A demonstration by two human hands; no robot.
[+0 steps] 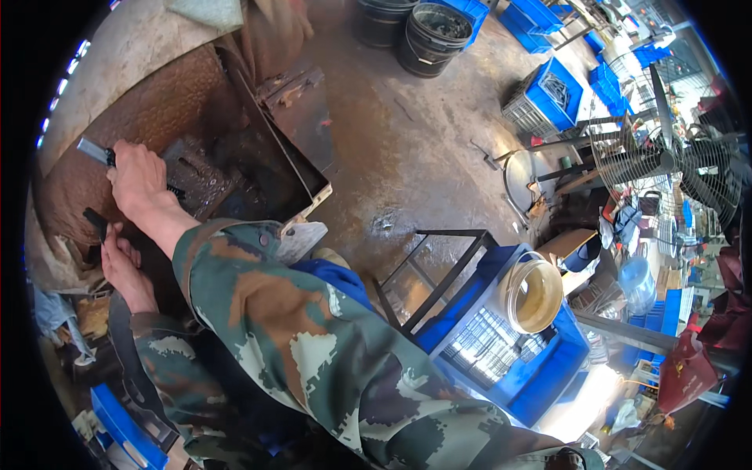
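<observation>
My right hand (139, 178) is closed around a silver-grey bar-shaped metal piece (95, 150) with a black part beside the fingers. Its silver end sticks out to the left, in front of a brown, spattered curved wall (149, 110). Lower down, my left hand (125, 266) pinches a small, dark, flat piece (95, 222) between thumb and fingers, and its exact kind cannot be made out. Both hands are over a dark, wet metal trough (235, 176). A small black toothed part (176, 190) shows just past my right wrist.
Black buckets (435, 41) stand on the stained floor at the far side. To my right, a blue crate (568, 345) carries a translucent tub (531, 294), beside a dark metal frame (439, 274). A large caged fan (666, 160) and another blue crate (554, 94) stand farther right.
</observation>
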